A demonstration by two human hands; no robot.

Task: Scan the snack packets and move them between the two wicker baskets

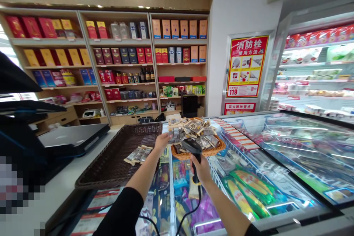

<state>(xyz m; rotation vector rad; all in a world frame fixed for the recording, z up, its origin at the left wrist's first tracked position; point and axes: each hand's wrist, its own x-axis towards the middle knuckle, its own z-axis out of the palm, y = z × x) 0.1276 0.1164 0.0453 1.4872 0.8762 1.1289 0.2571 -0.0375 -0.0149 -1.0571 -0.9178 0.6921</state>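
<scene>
Your left hand point(162, 142) is stretched forward above the freezer lid point(290, 162); its fingers are pinched shut on a silvery packet point(173, 137), which is held up at the left rim of the orange basket point(215, 151); whether the packet touches that rim cannot be told.

Your right hand point(201, 169) is just beside and below the left; its fingers are wrapped fully round the handle of the black scanner point(193, 146); the scanner head is raised in front of the orange basket and sits close to the held packet; its black cable point(190, 210) hangs down from the handle toward the bottom of the view.

The orange basket stands on the freezer lid and is heaped with many similar packets; print on them is too small to read.

To the left, a dark wicker tray point(91, 180) lies on the white surface point(55, 195), with its right side reaching over the freezer edge; a few loose packets point(138, 153) lie inside it near its right rim, well apart from the heap in the basket.

A closed grey laptop point(74, 138) rests on the surface left of the tray; wooden shelves point(127, 64) of boxed goods line the back wall; a red poster point(247, 66) hangs right of them.
</scene>
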